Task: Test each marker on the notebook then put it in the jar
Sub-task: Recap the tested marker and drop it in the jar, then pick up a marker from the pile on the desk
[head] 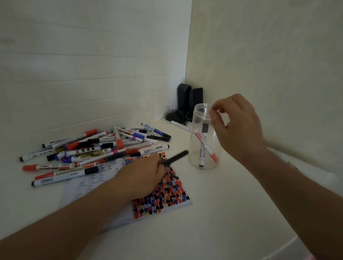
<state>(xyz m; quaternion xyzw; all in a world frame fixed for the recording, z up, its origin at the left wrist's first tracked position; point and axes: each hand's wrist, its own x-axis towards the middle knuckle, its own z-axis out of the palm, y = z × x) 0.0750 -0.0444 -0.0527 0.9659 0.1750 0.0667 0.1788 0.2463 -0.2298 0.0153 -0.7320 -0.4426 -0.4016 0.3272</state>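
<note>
Left hand (143, 174) — fingers curled round a black marker (176, 157), which lies blurred above the notebook (169, 191) and juts toward the jar (204, 136). Right hand (236, 127) — fingertips pinched at the rim, seemingly empty. Two markers inside; marker pile (97, 150) beyond the left knuckles.

Notebook (169, 191) pg is showing a dense patchwork of red, blue, black & orange blots. Marker (176, 157) in the left hand (147, 171) is looking all black. Clear jar (203, 136) is showing 2 white-bodied markers, one red-capped (214, 157), one w/ black cap (205, 127). Pile of markers (93, 151): white barrels w/ red, blue, black & pink caps. Tabletop (209, 216) is reading white; 2 speakers (189, 99) black.
</note>
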